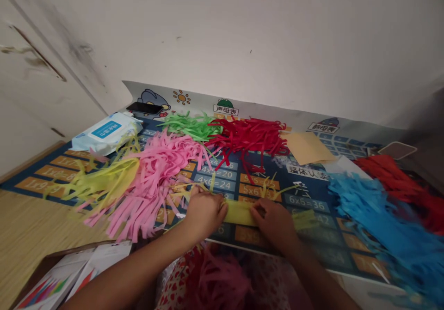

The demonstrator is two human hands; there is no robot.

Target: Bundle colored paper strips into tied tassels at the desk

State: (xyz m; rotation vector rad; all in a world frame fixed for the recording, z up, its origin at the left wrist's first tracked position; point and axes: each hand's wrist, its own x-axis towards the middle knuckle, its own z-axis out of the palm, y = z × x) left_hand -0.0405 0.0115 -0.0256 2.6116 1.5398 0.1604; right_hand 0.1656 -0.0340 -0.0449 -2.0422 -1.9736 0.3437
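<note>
Stretched between my two hands is a piece of yellow tissue paper (pixel 239 213) with fringed strips at its ends. My left hand (pixel 204 212) pinches its left side, fingers closed. On the right side my right hand (pixel 272 220) grips it with thumb and fingers together. The paper is just over the printed mat (pixel 222 173). Left of my left hand lies a pile of pink fringed tissue paper (pixel 159 162), partly under yellow fringed tissue paper (pixel 118 180). Beyond my hands sit red fringed tissue paper (pixel 248 136) and green fringed tissue paper (pixel 190 125).
A wipes pack (pixel 107 132) and a black phone (pixel 144 108) lie at the back left. A tan paper sheet (pixel 310 147) rests right of centre. Blue fringed tissue paper (pixel 378 222) and orange-red tissue paper (pixel 395 180) cover the right side. The wall (pixel 249 46) closes off the back.
</note>
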